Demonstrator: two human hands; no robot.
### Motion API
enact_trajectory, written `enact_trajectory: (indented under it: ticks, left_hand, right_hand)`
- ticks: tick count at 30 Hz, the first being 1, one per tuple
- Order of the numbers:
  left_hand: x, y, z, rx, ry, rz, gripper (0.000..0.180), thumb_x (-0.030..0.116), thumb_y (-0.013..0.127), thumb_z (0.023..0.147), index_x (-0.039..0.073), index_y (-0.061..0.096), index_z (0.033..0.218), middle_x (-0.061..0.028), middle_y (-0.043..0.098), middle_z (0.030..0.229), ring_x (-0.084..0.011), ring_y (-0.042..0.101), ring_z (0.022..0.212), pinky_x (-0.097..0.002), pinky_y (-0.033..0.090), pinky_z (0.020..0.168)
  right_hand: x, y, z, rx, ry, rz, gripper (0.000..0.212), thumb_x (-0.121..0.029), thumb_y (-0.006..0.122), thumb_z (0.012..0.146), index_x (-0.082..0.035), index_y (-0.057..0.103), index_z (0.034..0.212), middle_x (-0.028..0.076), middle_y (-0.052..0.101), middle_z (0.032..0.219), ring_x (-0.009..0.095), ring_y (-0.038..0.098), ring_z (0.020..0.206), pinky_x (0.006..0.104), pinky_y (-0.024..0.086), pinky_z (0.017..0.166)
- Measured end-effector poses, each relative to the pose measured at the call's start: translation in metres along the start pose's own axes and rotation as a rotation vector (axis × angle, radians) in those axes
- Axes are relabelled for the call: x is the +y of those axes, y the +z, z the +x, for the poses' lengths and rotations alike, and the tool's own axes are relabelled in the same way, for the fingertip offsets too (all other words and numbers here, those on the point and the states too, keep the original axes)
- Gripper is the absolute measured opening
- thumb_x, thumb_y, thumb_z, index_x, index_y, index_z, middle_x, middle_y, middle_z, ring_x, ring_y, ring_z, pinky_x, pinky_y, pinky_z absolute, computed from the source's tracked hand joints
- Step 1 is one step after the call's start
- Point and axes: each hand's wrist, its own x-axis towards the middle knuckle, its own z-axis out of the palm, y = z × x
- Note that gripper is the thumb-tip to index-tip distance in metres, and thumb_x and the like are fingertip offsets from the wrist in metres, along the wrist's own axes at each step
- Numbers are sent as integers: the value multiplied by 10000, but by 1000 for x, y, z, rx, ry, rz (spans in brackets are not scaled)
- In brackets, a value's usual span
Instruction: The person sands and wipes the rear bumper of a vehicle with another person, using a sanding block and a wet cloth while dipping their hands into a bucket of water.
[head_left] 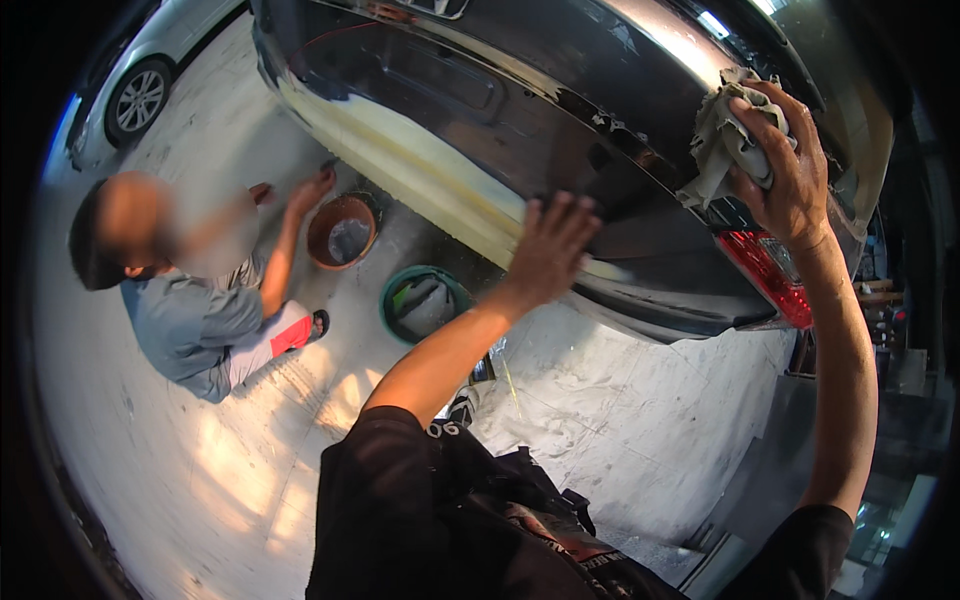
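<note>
In front of me is the rear of a dark car (470, 90), its bumper (400, 160) partly covered in pale yellow filler or primer. My left hand (552, 245) lies flat, fingers stretched, over the bumper's upper part near the end of the yellow area; it is slightly blurred and holds nothing. Up at the right, my right hand (790, 160) grips a crumpled grey-green cloth (730, 145) against the car's rear corner. Below that hand sits a red tail light (768, 275). What lies under the cloth is hidden.
At the left a co-worker (190, 310) squats beside the bumper, arms reaching toward it. A brown bucket (341, 232) and a green tub (388, 310) with things inside stand on the pale floor (600, 400). A silver car (165, 60) is parked at the far left.
</note>
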Motion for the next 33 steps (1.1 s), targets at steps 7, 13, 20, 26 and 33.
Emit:
enact_trajectory:
  ticks: [7, 13, 20, 26, 33]
  left_hand:
    - [-43, -1, 8, -50, 267, -19, 577, 348, 568, 918, 81, 451, 1416, -66, 276, 1575, -312, 182, 1472, -689, 154, 1102]
    - [38, 11, 28, 63, 354, -325, 580, 297, 594, 896, 37, 451, 1395, -127, 241, 1582, -287, 172, 1484, -671, 130, 1117]
    - [-70, 18, -24, 15, 468, 24, 573, 193, 576, 873, 34, 426, 1403, -128, 283, 1568, -287, 229, 1465, -605, 222, 1120]
    - [2, 22, -20, 60, 456, -363, 578, 153, 582, 848, 15, 439, 1390, -144, 305, 1559, -322, 268, 1451, -589, 226, 1127]
    - [-53, 22, -34, 79, 476, -68, 782, 203, 582, 840, 32, 229, 1516, -164, 224, 1591, -345, 210, 1474, -583, 163, 1152]
  right_hand:
    - [-2, 5, -13, 8, 76, -107, 588, -128, 704, 698, -161, 602, 1276, 157, 554, 1320, 377, 554, 1194, 459, 490, 979]
    - [-33, 22, -9, 215, 158, -315, 343, -119, 655, 738, -100, 682, 1079, 184, 605, 1179, 363, 596, 1054, 469, 495, 862]
    - [-68, 33, -41, 250, 336, -503, 495, 15, 644, 635, -128, 706, 1104, 144, 614, 1166, 333, 577, 1068, 426, 467, 933]
    - [-97, 60, -43, 377, 467, -529, 493, 6, 659, 635, -123, 699, 1110, 158, 613, 1144, 338, 568, 1085, 426, 470, 936]
    - [-220, 120, -195, 442, 757, -2, 339, -35, 650, 743, -39, 665, 1082, 199, 597, 1118, 369, 565, 1065, 441, 463, 926]
